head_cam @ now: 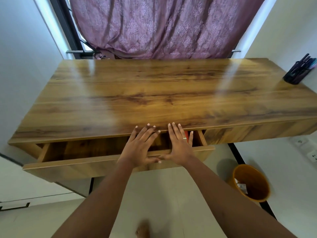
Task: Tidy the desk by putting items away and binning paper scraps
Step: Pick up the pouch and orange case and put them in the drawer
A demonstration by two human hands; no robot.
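— From the head view, how are the hands?
— Left hand (139, 148) and right hand (180, 145) lie flat, fingers spread wide, on the open drawer's (85, 167) front edge, at six o'clock of the bench (154, 93).
— And the rest?
— Pen pot (298, 73) at two o'clock; bin (252, 182) on the floor at four o'clock, paper scraps (241, 187) inside.

Both arms extended; left hand (139, 147) and right hand (179, 146) flat, fingers straight, thumbs touching.

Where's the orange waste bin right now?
In the head view, the orange bin stands on the floor at the lower right, below the right end of the desk, right of the drawer.
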